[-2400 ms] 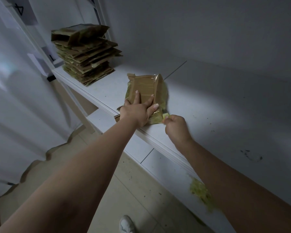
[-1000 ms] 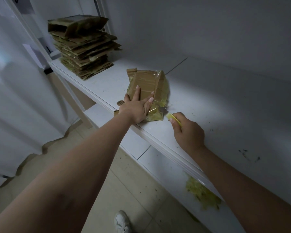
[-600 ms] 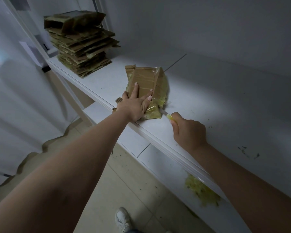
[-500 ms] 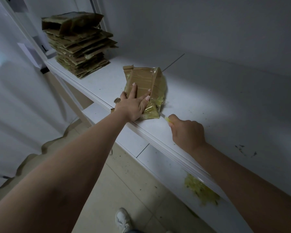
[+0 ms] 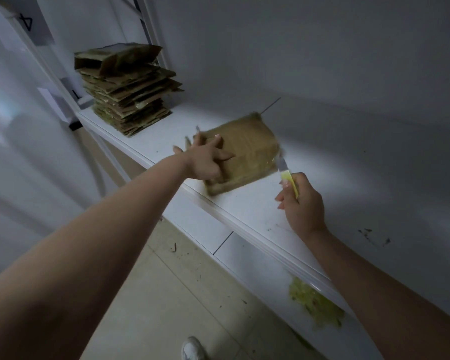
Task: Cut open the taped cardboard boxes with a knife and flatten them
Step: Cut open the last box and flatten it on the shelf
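While the taped cardboard box lies blurred and nearly flat near the counter edge, the left hand presses it with fingers spread and the right hand grips a yellow-handled knife beside it. Glossy tape could deflect the blade toward those fingers. Flattened boxes are stacked well apart.

White shelf against grey wall; beige tiled floor; dim light.
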The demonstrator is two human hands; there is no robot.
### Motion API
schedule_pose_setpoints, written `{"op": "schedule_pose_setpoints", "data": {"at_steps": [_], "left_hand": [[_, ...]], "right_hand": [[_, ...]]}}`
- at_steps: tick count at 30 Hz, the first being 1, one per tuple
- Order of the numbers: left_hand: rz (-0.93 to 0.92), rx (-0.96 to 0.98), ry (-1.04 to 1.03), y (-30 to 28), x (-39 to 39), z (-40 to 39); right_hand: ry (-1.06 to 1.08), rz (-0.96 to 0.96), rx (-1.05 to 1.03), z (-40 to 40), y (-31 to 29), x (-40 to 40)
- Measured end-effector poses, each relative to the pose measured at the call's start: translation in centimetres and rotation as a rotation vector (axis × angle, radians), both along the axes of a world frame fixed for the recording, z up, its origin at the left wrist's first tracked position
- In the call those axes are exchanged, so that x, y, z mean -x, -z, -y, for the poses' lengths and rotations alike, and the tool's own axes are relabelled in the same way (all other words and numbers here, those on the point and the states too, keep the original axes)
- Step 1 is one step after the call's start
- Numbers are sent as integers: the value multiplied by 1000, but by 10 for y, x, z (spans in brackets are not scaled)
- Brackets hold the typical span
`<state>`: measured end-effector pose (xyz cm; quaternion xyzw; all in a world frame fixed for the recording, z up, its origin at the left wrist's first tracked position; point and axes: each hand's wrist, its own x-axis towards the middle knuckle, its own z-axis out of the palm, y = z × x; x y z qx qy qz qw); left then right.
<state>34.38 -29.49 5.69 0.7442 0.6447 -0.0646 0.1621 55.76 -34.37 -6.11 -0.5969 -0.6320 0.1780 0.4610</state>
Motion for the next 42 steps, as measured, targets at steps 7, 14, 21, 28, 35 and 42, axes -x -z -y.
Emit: {"op": "schedule_pose_setpoints", "data": {"at_steps": [7,14,21,28,35,42], "left_hand": [[40,-231,94,9,13,5],[73,-194,129,41,10,-5],[107,-260,123,49,12,-6],[170,-372,81,55,7,-7],[271,-413,44,52,3,-5],[227,-356,27,51,5,-7]], "right_hand": [[165,91,32,0,1,1],[249,283,107,4,-8,-1],[220,307,130,-4,-11,-1],[138,516,99,-16,-13,-15],[37,701,96,-18,-14,-24],[54,751,69,-9,-11,-23]]}}
